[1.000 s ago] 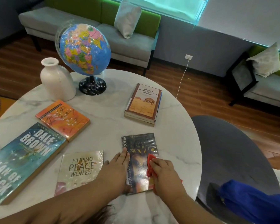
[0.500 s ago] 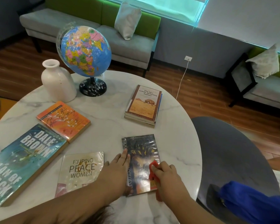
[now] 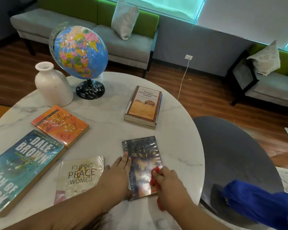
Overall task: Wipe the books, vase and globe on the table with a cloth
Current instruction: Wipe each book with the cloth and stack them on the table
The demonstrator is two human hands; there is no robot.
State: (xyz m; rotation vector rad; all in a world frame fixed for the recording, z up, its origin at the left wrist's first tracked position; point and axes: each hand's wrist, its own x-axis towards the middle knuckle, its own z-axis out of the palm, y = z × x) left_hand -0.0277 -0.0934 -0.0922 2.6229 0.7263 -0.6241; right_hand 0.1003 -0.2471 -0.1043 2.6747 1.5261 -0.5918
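Dark paperback (image 3: pixel 142 163) lies flat at the near edge of the round marble table (image 3: pixel 106 112), its glossy wrapped cover catching the light, as a person wipes it with a red cloth (image 3: pixel 154 178). The left hand (image 3: pixel 118 173) lies with fingers straight along the book's spine side, pinning it down. The right hand (image 3: pixel 170 183) has its fingers curled round the bunched cloth and presses it onto the lower right of the cover. The book looks thin and light. With a slick jacket on smooth stone it would likely slide under a sideways stroke, so the flat hand at the spine seems the right place to steady it. The cloth is soft and crumples easily in the fingers. To the left lie a pale book (image 3: pixel 81 175) titled Filipino Peace Women, a thick Dale Brown novel (image 3: pixel 22 166) and an orange paperback (image 3: pixel 61 125); a small stack of books (image 3: pixel 143 107) sits further back. The white vase (image 3: pixel 52 85), probably ceramic, breakable and best held round its body, stands at the far rim just beside the globe (image 3: pixel 81 52), which tilts on a black base and may spin under the cloth unless steadied
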